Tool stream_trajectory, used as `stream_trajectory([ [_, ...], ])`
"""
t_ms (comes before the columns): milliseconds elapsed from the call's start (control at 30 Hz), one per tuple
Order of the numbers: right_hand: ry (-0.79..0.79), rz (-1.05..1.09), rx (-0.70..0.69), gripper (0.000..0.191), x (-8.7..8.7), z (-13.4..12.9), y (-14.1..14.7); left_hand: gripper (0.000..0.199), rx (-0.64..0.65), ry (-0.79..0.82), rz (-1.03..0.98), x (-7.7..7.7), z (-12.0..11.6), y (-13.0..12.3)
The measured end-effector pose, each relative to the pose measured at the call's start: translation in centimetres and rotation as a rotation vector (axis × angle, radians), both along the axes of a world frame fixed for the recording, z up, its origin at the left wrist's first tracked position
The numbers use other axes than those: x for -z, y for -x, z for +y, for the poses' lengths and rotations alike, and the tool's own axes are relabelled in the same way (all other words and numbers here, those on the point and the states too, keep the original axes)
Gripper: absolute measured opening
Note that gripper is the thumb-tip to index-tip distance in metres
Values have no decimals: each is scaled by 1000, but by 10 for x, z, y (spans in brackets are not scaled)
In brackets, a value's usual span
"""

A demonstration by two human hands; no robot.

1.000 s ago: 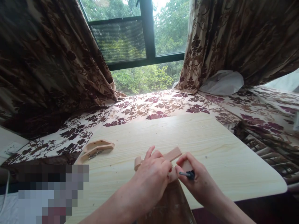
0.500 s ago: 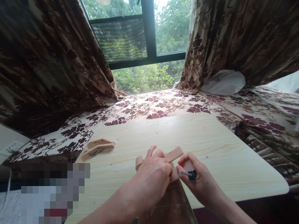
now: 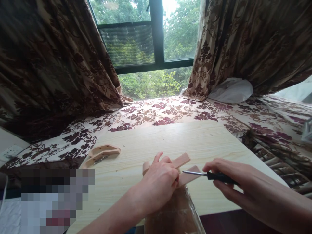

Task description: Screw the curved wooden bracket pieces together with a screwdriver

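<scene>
My left hand (image 3: 162,180) is closed over a wooden piece (image 3: 181,160) made of pale slats, pressing it down near the table's front. Two slat ends stick out to the right of the fingers, and a block end shows at the left; the middle is hidden under the hand. In my right hand (image 3: 234,182) is a screwdriver (image 3: 220,177) with a black handle. Its metal shaft points left, with the tip over the lower slat, close to my left hand's fingers. Whether the tip touches anything I cannot tell.
A brown, tape-covered box (image 3: 174,217) stands below my left hand at the table's front edge. On the left of the light wooden table (image 3: 136,143) lies an angled wooden part (image 3: 104,152) with small metal pieces in it. Flowered cloth (image 3: 161,112) covers the ledge behind.
My right hand has drawn back to the right and turned the screwdriver, so its shaft now points left. My left hand stays on the wooden piece.
</scene>
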State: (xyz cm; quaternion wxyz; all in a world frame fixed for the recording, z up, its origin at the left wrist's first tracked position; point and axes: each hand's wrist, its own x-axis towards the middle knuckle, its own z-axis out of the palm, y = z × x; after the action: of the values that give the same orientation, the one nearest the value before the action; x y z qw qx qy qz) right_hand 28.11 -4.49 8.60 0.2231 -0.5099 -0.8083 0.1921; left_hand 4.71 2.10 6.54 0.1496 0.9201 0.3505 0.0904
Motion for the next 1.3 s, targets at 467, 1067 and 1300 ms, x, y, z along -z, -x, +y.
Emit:
stream_trajectory([
  [467,-194,-406,-351,18,-39,34,38,24,3,-46,-9,-1,-3,0],
  [1067,-38,-665,-634,15,-83,52,70,11,-30,-38,32,-8,0,-2],
  [1300,-23,-759,-416,15,-98,66,79,16,-63,-65,5,-10,-4,-1],
])
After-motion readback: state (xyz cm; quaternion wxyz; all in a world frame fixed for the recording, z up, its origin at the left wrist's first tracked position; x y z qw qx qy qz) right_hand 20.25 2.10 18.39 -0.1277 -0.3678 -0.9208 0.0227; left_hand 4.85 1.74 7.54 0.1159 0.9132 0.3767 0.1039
